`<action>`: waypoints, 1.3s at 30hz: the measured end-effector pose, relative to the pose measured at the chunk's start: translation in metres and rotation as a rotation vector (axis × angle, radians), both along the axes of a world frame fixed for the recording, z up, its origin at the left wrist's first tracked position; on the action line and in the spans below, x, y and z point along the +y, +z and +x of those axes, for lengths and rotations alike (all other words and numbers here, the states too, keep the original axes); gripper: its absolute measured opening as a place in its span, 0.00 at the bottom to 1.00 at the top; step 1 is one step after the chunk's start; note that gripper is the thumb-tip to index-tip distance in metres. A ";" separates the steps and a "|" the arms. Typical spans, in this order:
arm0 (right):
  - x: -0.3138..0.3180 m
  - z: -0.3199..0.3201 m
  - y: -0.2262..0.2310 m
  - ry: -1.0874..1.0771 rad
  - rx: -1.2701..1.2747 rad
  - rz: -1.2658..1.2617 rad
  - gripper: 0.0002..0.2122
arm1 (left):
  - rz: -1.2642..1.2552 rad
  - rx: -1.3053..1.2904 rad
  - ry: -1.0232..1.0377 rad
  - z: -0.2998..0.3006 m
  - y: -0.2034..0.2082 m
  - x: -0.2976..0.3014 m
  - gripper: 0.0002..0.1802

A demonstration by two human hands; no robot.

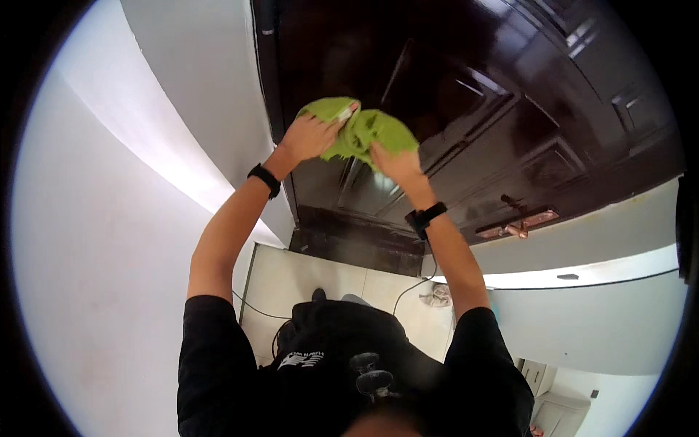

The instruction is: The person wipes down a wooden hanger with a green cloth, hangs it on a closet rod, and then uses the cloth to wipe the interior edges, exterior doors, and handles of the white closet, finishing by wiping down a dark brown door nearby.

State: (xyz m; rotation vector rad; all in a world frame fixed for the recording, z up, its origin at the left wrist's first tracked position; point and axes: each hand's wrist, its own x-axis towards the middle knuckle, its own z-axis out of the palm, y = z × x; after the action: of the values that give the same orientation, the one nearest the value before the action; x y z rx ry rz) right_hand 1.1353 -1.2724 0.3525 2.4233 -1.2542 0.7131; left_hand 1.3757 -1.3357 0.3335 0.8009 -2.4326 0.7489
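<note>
While both the left hand [312,136] and right hand [393,162] clutch the bunched green cloth [362,131] against the dark door [466,109], we judge a loose corner could slip free.

A crumpled, bright green cloth of soft, thin fabric [360,131] is bunched into loose folds, held up high against a glossy dark brown wooden door [466,109]. Its left part lies draped over the fingers of the left hand [309,137]; its right part is gathered above the right hand [393,162]. A frayed edge hangs down between the two hands.
</note>
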 end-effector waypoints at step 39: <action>0.068 -0.309 -0.089 -0.352 -0.428 -0.591 0.26 | -0.334 0.400 -0.369 -0.343 0.062 0.064 0.30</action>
State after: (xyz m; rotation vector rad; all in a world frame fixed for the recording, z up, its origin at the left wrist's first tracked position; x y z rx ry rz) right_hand 0.8266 -1.2041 0.2639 1.5772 -1.3266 1.3130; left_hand 1.0330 -1.2718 0.3956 0.3191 -1.9482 0.7384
